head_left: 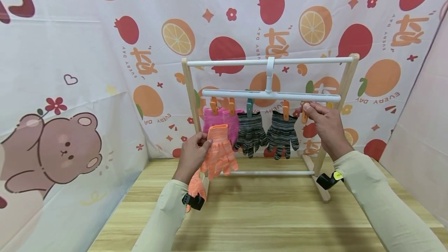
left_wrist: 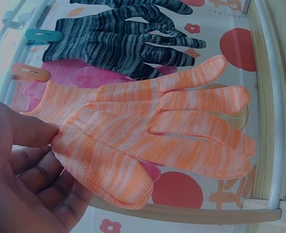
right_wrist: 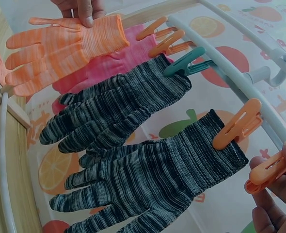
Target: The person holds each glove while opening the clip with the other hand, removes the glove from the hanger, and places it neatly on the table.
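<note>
One orange glove [head_left: 219, 154] hangs fingers-down from my left hand [head_left: 193, 154], which pinches its side near the cuff, in front of a pink glove [head_left: 211, 121]. No clip holds it. My right hand [head_left: 328, 127] pinches an orange clip [head_left: 305, 114] just under the right end of a pale hanger [head_left: 269, 95]; whether that clip is fixed there, I cannot tell. Leftward along the hanger, two striped gloves [head_left: 282, 131] and then the pink one hang from clips. The hanger hooks over the top rod [head_left: 231, 63] of a wooden rack [head_left: 190, 92]. Another orange glove [head_left: 196, 184] shows low by the rack's left foot, partly behind my wrist. I judge the step in hand to be pegging up gloves; the next move seems to call for bringing the cuff rightward and squeezing the clip over its edge.
</note>
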Action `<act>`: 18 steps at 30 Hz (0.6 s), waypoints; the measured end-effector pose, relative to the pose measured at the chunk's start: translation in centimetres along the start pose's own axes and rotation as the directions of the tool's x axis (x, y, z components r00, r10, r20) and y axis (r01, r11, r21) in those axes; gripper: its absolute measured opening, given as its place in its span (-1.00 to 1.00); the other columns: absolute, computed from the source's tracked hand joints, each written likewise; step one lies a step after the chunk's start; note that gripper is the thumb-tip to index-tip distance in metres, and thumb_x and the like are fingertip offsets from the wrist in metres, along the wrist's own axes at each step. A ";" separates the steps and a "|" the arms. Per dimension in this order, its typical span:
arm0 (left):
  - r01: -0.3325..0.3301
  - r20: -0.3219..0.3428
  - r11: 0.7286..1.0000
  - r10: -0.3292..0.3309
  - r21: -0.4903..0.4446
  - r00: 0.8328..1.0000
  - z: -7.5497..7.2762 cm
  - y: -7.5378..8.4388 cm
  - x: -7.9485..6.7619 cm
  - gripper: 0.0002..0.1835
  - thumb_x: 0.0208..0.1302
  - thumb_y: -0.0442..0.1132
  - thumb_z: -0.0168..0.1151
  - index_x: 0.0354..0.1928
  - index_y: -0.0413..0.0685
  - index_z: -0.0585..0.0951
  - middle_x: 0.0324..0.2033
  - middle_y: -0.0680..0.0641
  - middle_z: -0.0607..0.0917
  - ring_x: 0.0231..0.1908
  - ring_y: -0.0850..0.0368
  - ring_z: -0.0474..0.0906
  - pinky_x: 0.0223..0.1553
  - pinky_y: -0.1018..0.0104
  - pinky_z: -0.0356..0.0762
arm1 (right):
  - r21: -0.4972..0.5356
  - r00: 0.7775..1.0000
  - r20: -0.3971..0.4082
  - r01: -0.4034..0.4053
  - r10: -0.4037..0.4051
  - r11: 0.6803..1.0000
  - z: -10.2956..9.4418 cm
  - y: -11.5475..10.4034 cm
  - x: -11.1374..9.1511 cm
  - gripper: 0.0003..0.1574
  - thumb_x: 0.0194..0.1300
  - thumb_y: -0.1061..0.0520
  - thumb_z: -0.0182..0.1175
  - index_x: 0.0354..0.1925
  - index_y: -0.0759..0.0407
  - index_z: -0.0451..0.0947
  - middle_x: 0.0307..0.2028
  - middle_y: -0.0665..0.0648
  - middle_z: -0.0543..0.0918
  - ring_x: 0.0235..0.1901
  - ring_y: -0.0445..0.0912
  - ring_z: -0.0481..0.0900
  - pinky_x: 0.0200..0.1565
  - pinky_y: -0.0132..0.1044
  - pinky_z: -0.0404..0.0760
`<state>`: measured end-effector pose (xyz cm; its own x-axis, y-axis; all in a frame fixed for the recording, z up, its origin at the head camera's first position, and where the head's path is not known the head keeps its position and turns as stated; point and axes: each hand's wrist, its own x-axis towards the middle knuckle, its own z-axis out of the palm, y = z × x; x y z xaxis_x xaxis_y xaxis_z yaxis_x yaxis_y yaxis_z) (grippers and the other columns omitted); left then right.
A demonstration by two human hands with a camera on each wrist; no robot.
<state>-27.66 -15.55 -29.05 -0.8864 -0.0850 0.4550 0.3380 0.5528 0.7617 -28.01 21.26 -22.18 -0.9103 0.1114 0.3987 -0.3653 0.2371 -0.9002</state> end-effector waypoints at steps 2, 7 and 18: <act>0.000 0.000 1.000 0.000 0.000 1.000 0.0 0.0 0.0 -0.89 0.42 -0.24 0.26 -0.16 -0.13 0.67 -0.40 -0.06 0.63 -0.41 0.04 0.47 -0.36 0.20 0.43 | -0.005 1.000 -0.003 -0.002 0.002 1.000 0.0 0.0 0.0 -0.29 0.47 -0.26 0.15 0.31 0.21 0.55 0.17 0.09 0.66 0.24 0.01 0.37 0.35 0.18 0.20; -0.001 -0.008 1.000 0.001 0.002 1.000 -0.2 -0.1 0.0 -0.90 0.42 -0.25 0.26 -0.18 -0.14 0.68 -0.40 -0.06 0.63 -0.40 0.04 0.48 -0.35 0.20 0.44 | -0.009 1.000 -0.001 -0.009 0.008 1.000 0.0 0.0 0.1 -0.29 0.47 -0.25 0.14 0.31 0.20 0.54 0.20 0.13 0.64 0.26 0.03 0.37 0.36 0.18 0.18; 0.020 -0.006 1.000 -0.020 0.018 1.000 -0.9 -0.7 -0.3 -0.89 0.44 -0.24 0.23 -0.18 -0.12 0.66 -0.40 -0.06 0.62 -0.43 0.06 0.46 -0.38 0.21 0.42 | -0.015 1.000 0.012 -0.003 0.003 1.000 -0.1 0.0 0.1 -0.27 0.48 -0.26 0.12 0.33 0.21 0.52 0.23 0.19 0.62 0.21 -0.08 0.39 0.32 0.09 0.25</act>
<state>-27.35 -16.66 -29.36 -0.8911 -0.1014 0.4424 0.3140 0.5660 0.7623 -28.06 21.37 -22.17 -0.9137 0.1001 0.3938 -0.3597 0.2515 -0.8985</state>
